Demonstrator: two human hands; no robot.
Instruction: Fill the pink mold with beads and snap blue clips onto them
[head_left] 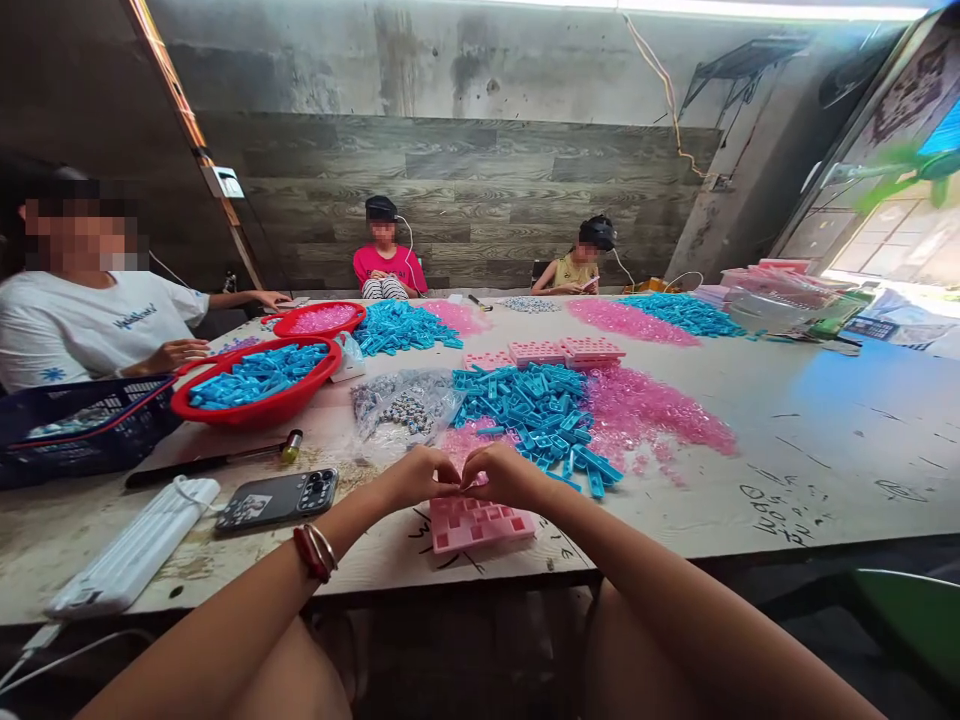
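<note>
Plank wall (pixel 322 170) behind pale table (pixel 795 390). Pink tray (pixel 480 535): near edge, below the hands. Left hand (pixel 421 476), right hand (pixel 504 472): fingertips bunched, meeting; whether the grip pinches anything, cannot tell. Blue pieces (pixel 525 405): heaped beyond. Step, apparently: fine fingertip work. Next move likely needs steady alignment.

Left wrist (pixel 343 528) circled by a thick glossy red bangle (pixel 307 555) and a slimmer pale bangle (pixel 325 549), the latter lit with a metallic shine, left forearm (pixel 221 612) and right forearm (pixel 679 592) both seen uncovered, left hand (pixel 417 477) and right hand (pixel 504 471) bare, legs (pixel 281 660) partly hidden in shadow
</note>
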